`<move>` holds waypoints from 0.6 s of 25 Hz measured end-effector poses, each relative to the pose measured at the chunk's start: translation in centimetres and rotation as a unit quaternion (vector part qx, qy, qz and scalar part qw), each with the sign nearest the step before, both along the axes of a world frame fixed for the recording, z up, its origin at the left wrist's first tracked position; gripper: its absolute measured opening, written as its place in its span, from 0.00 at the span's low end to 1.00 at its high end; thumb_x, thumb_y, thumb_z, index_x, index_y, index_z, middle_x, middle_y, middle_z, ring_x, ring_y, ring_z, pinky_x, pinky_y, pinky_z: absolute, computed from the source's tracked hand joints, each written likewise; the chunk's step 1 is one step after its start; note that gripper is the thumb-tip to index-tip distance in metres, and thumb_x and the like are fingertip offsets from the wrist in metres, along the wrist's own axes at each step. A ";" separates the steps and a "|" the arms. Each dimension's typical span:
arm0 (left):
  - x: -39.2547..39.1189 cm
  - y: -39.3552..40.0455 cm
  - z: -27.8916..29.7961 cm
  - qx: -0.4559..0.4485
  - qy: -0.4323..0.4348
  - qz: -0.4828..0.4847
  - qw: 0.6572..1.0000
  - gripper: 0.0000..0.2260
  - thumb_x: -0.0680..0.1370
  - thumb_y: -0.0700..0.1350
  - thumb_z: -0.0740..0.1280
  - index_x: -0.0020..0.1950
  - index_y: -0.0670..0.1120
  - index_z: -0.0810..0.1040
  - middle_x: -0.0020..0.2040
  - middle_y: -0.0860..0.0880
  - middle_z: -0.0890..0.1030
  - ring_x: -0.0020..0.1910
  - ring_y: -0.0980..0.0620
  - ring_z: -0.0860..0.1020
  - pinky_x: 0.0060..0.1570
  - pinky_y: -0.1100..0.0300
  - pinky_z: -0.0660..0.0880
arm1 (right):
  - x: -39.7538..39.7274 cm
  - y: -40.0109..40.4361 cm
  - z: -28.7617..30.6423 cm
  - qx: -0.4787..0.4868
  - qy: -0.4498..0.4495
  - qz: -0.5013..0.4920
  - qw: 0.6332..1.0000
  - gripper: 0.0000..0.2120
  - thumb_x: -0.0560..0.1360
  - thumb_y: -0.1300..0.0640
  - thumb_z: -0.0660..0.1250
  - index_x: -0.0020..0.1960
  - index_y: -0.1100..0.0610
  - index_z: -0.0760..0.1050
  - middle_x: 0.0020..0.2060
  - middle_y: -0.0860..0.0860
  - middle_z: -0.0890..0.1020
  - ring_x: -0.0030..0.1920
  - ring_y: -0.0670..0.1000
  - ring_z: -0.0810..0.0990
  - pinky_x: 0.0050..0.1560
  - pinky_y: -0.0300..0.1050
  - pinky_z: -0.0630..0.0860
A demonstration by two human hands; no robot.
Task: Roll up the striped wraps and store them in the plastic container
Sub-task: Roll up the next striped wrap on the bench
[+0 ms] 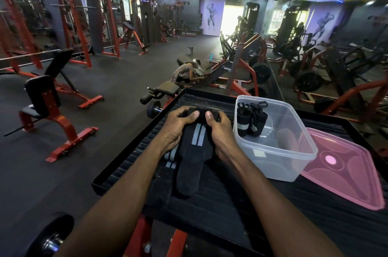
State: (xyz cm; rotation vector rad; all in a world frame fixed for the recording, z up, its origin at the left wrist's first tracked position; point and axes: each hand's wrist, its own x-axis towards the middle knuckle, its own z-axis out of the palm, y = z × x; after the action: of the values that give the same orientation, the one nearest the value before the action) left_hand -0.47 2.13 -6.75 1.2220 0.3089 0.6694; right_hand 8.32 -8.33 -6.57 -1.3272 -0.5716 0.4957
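Striped wrap (196, 143) lies flat on ribbed platform (231, 200), far end rolled. L hand (178, 125) & R hand (218, 128) both pinch that roll. Keep edges aligned, tension even. Plastic container (294, 151) just right; two rolls inside.

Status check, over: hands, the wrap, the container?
Left hand and right hand both gripping the wrap, rolling its far end. Container open, two rolled wraps inside. Lid off beside it, nothing blocking.

Black wraps (194, 143) (grey-striped), pink lid (348, 169).
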 end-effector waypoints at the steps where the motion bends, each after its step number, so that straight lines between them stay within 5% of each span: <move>1: 0.0 0.0 0.1 -0.022 -0.008 -0.017 1.000 0.13 0.77 0.40 0.70 0.58 0.34 0.79 0.54 0.36 0.83 0.51 0.41 0.83 0.55 0.49 0.81 | 0.0 0.0 0.0 0.004 -0.010 -0.003 1.000 0.05 0.80 0.57 0.65 0.56 0.55 0.76 0.53 0.56 0.84 0.55 0.57 0.84 0.60 0.60 0.79; 4: -0.1 0.1 0.1 -0.045 0.008 -0.023 0.999 0.21 0.75 0.47 0.73 0.61 0.33 0.79 0.56 0.34 0.83 0.53 0.38 0.82 0.57 0.46 0.79 | -0.3 0.1 0.2 0.015 -0.032 0.016 0.999 0.08 0.80 0.64 0.64 0.53 0.52 0.75 0.54 0.59 0.83 0.57 0.60 0.82 0.60 0.62 0.79; 10: 0.3 0.2 -0.2 0.025 -0.003 0.004 1.000 0.07 0.78 0.36 0.67 0.54 0.40 0.82 0.53 0.39 0.84 0.54 0.42 0.81 0.60 0.47 0.77 | 0.2 0.1 0.0 -0.002 0.012 0.002 1.000 0.09 0.80 0.52 0.67 0.56 0.55 0.77 0.53 0.56 0.85 0.54 0.56 0.84 0.59 0.60 0.79; 15: 0.3 0.1 -0.1 -0.012 -0.005 0.001 1.000 0.12 0.75 0.46 0.72 0.54 0.39 0.82 0.51 0.37 0.84 0.50 0.41 0.83 0.57 0.48 0.79 | 0.1 -0.3 0.2 0.001 -0.104 -0.001 0.995 0.08 0.79 0.64 0.65 0.54 0.54 0.76 0.48 0.50 0.83 0.49 0.47 0.82 0.55 0.48 0.80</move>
State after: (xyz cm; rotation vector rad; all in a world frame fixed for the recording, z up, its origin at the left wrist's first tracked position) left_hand -0.14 2.18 -6.83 1.1945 0.3085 0.6719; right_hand 8.42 -8.61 -6.36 -1.3856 -0.7428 0.3574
